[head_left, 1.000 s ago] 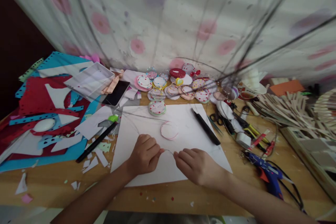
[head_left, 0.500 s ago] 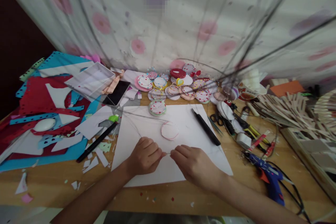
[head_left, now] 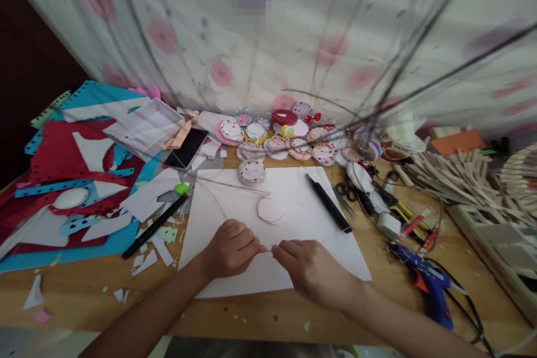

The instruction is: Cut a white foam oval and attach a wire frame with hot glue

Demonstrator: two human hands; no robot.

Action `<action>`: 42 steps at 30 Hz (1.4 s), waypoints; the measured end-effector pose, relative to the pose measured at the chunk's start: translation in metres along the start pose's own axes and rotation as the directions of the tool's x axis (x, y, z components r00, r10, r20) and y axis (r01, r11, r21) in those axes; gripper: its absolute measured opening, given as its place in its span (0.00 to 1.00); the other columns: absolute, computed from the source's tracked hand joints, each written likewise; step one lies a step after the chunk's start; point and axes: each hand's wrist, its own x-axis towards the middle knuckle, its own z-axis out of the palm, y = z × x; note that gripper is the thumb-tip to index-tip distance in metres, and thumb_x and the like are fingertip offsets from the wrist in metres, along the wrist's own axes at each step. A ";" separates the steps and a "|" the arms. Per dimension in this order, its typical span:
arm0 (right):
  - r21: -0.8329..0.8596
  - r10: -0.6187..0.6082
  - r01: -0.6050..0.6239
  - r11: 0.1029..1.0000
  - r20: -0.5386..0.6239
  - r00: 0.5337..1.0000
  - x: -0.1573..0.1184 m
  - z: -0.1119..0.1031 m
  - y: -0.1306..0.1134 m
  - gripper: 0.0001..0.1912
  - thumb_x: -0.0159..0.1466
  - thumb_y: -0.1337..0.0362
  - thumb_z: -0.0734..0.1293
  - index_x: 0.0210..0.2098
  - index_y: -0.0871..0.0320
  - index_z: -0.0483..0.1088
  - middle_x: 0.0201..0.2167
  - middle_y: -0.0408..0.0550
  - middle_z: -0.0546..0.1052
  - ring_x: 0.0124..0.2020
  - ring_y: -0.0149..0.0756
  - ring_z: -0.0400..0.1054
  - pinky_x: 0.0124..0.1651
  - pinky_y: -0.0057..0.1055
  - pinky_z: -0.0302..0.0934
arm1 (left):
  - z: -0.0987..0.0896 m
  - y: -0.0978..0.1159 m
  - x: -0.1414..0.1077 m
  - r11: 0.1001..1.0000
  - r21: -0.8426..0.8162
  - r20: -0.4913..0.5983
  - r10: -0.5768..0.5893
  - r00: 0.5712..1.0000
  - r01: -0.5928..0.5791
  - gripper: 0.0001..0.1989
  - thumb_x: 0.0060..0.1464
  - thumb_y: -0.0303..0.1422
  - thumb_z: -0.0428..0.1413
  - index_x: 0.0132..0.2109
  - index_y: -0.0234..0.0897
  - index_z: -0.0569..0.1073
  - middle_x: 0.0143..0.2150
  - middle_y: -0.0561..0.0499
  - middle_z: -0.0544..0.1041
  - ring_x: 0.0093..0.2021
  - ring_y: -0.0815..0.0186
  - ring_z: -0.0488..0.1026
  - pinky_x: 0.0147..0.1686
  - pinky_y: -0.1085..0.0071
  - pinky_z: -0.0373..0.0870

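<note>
Over the lower part of a white paper sheet (head_left: 222,193), my left hand (head_left: 232,250) and my right hand (head_left: 308,268) are both closed, fingertips pinching a thin thread or wire (head_left: 268,250) that spans the small gap between them. A thin strand also trails up and left from my left hand. Just above the hands lies a white disc with a pink rim (head_left: 271,208). Higher up, a round dotted piece (head_left: 251,172) rests at the sheet's top edge. On the sheet's right side is a black pen-like tool (head_left: 329,203).
Many decorated discs (head_left: 297,145) line the back. Coloured scraps (head_left: 71,151), a phone (head_left: 187,148), a white tray (head_left: 149,123) and a black pen (head_left: 155,226) are on the left. Rightward are scissors (head_left: 348,191), pliers (head_left: 394,201), a blue glue gun (head_left: 430,282) and wooden sticks (head_left: 453,176).
My right hand has shifted very slightly down and left. Both hands keep their pinch on the thin strand, and the objects on the table are unmoved.
</note>
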 end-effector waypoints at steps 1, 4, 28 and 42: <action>0.000 -0.007 0.007 1.000 0.006 1.000 0.000 0.000 0.000 0.15 0.53 0.81 0.57 0.37 0.60 0.65 0.30 0.46 0.71 0.27 0.34 0.60 0.28 0.32 0.46 | 0.000 0.000 -0.001 1.000 -0.005 0.009 -0.001 1.000 0.001 0.07 0.56 0.29 0.54 0.30 0.35 0.67 0.23 0.53 0.66 0.30 0.65 0.60 0.32 0.66 0.55; -0.006 -0.015 0.015 1.000 0.015 1.000 0.000 -0.001 0.001 0.14 0.53 0.80 0.57 0.35 0.60 0.65 0.30 0.46 0.71 0.26 0.33 0.60 0.28 0.33 0.46 | 0.001 -0.001 0.000 1.000 -0.020 0.049 -0.023 0.999 0.024 0.08 0.56 0.30 0.54 0.29 0.35 0.66 0.23 0.53 0.66 0.29 0.65 0.59 0.31 0.66 0.55; 0.026 0.071 -0.070 0.997 -0.064 0.995 -0.026 0.001 -0.007 0.17 0.57 0.77 0.58 0.43 0.58 0.67 0.27 0.44 0.75 0.26 0.34 0.67 0.26 0.32 0.43 | -0.051 0.036 0.018 0.928 -0.085 0.543 -0.263 0.798 0.363 0.10 0.58 0.21 0.46 0.36 0.35 0.70 0.32 0.50 0.69 0.36 0.63 0.63 0.40 0.65 0.62; 0.049 0.138 -0.133 0.990 -0.132 0.982 -0.029 0.017 -0.028 0.21 0.53 0.79 0.58 0.45 0.60 0.63 0.26 0.44 0.74 0.25 0.34 0.65 0.25 0.33 0.40 | -0.032 0.047 0.001 0.918 -0.040 0.222 -0.378 0.899 0.396 0.11 0.59 0.21 0.44 0.39 0.34 0.70 0.29 0.50 0.69 0.35 0.63 0.64 0.38 0.65 0.64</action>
